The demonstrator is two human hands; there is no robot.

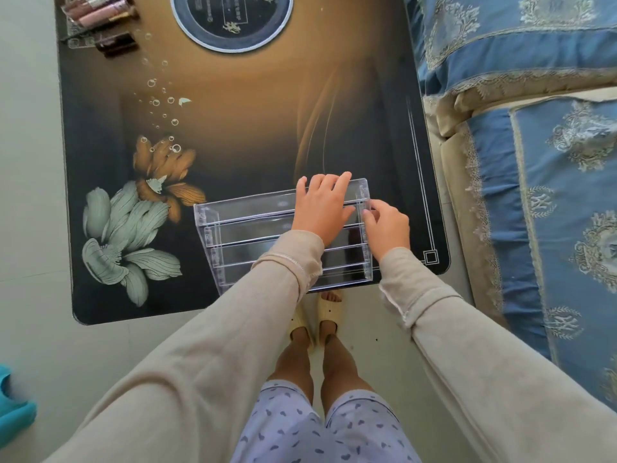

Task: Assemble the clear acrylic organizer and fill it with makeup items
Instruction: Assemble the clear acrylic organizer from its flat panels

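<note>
We see the clear acrylic organizer (253, 228) lying on the dark flowered tabletop (253, 128), at its near right corner. The left hand (320, 208) rests flat on the organizer's upper tiers, its fingers straight and slightly spread, their tips at the far edge. The right hand (387, 228) pinches the organizer's right end wall between curled fingertips and thumb. The makeup items (96, 15) sit well apart, at the far left corner.

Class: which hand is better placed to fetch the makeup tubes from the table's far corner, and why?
Left, probably. The makeup tubes lie at the far left corner, nearer the left hand, which only rests flat on the organizer. The right hand pinches its right panel.
</note>
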